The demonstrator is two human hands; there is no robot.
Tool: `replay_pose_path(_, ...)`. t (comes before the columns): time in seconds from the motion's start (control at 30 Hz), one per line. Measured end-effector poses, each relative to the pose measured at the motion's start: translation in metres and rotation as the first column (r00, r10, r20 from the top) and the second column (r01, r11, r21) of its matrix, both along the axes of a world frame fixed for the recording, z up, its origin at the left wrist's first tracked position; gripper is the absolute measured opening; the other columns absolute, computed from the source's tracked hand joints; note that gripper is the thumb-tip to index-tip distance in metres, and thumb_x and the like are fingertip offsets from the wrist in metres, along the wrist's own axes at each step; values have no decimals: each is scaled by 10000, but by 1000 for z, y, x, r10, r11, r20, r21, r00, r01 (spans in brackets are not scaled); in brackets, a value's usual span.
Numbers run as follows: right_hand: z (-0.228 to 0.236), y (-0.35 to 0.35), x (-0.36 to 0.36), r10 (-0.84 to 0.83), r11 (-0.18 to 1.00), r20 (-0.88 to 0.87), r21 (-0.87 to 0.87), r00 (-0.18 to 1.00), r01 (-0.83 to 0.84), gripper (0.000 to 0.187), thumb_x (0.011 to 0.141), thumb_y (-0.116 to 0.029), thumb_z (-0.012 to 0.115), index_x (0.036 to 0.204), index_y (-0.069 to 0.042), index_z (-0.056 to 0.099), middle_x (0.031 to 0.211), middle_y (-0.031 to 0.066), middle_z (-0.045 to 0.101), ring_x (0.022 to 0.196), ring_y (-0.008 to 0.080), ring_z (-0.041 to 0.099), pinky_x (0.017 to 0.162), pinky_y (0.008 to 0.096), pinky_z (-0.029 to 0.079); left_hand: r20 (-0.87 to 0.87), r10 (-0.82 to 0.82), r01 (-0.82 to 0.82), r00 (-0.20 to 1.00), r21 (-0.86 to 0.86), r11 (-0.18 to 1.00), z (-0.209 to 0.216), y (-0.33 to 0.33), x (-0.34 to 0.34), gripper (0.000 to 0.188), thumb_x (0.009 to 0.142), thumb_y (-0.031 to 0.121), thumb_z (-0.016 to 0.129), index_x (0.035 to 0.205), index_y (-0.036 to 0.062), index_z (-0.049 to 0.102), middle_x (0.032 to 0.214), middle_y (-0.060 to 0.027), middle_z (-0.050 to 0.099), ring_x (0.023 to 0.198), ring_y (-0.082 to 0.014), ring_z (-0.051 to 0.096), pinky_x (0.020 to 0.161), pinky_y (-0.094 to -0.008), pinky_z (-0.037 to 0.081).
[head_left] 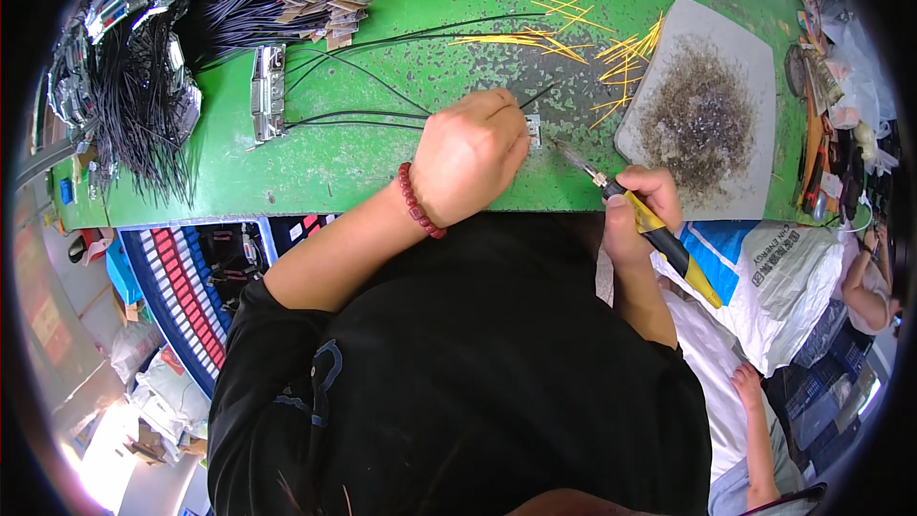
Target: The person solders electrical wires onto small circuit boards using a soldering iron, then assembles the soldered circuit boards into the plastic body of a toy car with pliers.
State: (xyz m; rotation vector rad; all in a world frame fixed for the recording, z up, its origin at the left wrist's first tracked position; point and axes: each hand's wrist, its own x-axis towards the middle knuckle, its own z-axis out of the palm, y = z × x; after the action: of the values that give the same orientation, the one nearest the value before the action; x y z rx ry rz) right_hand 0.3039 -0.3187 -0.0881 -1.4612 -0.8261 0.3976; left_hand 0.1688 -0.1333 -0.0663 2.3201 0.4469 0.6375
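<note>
My right hand [645,210] grips a yellow and black soldering iron [690,275]. Its metal tip points up and left, close to a small silvery connector plate [534,131] at the edge of my left hand. That left hand [475,153] is closed over the table, its fingers bent down around thin black cables [363,120]; the fingertips are mostly hidden beneath it. Leftward the cables run to an upright metal bracket [268,94]. One short black cable end sticks out past the knuckles. Whether the iron's tip touches the plate, I cannot tell.
Several thin yellow sticks [516,38] lie scattered on the green table [334,172]. At right rests a grey board [659,67] with a dark, burnt-looking patch. Bundles of black cables with metal parts [134,67] fill the far left. Another person's arm [755,420] shows at lower right.
</note>
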Motion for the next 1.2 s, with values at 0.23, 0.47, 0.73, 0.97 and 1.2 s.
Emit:
replay_pose_path(0.23, 3, 4, 0, 19, 1000, 46, -16, 999, -18, 232, 778, -151, 709, 902, -1, 585, 741, 32, 565, 601, 66, 456, 548, 224, 363, -82, -1, 2, 997, 14, 1000, 7, 2, 4, 53, 739, 17, 660, 725, 14, 609, 790, -117, 612, 702, -310, 615, 604, -382, 510)
replay_pose_path(0.47, 9, 6, 0, 39, 996, 28, -83, 999, -37, 227, 776, -133, 721, 906, 0, 590, 697, 9, 557, 589, 53, 466, 540, 214, 373, -167, -10, 12, 986, 11, 1000, 11, 4, 7, 43, 746, 27, 641, 721, 7, 612, 776, -116, 605, 697, -322, 612, 596, -401, 505)
replay_pose_path(0.73, 13, 6, 1, 76, 988, 79, -140, 994, -65, 222, 784, -128, 713, 918, -2, 589, 690, 6, 549, 598, 56, 473, 546, 219, 378, -162, -12, 13, 987, 2, 1000, 11, 4, 7, 42, 744, 26, 643, 722, 5, 613, 782, -116, 610, 698, -322, 614, 597, -399, 506)
replay_pose_path(0.97, 1, 3, -3, -4, 999, -78, 45, 997, 7, 201, 796, -121, 688, 900, -8, 560, 736, 22, 535, 620, 67, 431, 568, 223, 343, -149, -17, 18, 989, 8, 1000, 11, 4, 7, 49, 743, 25, 643, 716, 4, 608, 774, -120, 607, 694, -326, 611, 595, -401, 504)
replay_pose_path(1.2, 2, 2, -3, -8, 1000, -38, -7, 999, 7, 242, 821, -140, 683, 964, -1, 547, 752, 29, 552, 649, 73, 457, 594, 222, 366, -183, 4, 4, 983, 43, 999, 13, 4, 7, 57, 749, 48, 649, 715, 19, 613, 775, -103, 613, 694, -312, 616, 595, -392, 508)
